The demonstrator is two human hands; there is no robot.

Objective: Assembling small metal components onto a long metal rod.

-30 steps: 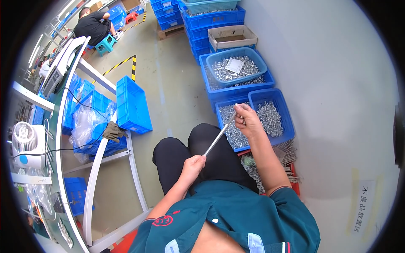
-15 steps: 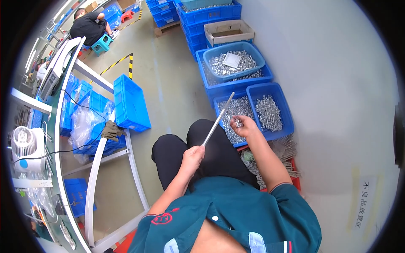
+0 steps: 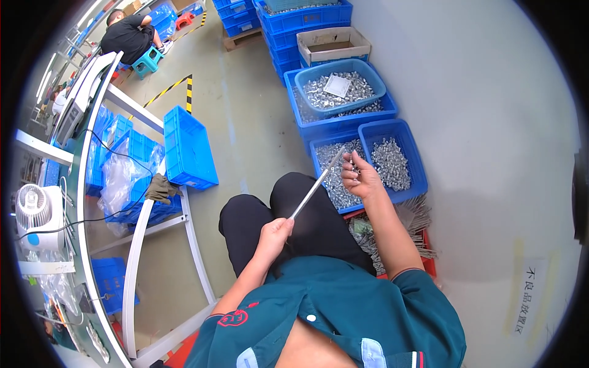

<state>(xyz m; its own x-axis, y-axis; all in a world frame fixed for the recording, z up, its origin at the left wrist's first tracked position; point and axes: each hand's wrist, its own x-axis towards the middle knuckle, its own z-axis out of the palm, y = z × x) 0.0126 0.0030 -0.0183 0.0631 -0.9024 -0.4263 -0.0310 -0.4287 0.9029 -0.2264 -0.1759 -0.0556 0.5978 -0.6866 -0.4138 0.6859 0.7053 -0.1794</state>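
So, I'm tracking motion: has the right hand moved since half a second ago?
Yes: the right hand went up the picture, relative to the wall-side blue bin.

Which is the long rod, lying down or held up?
Held up: the left hand grips the near end of the rod, which slants toward the right hand. Whether they touch, I cannot tell.

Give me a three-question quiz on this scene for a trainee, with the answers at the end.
1. Which of the person's hands grips the metal rod?
2. True or false: the white fan stands to the person's right.
3. What colour is the stool under the seated co-worker? A: yellow; B: teal; C: white.

Key:
1. The left hand.
2. False: the white fan is on the left.
3. B.
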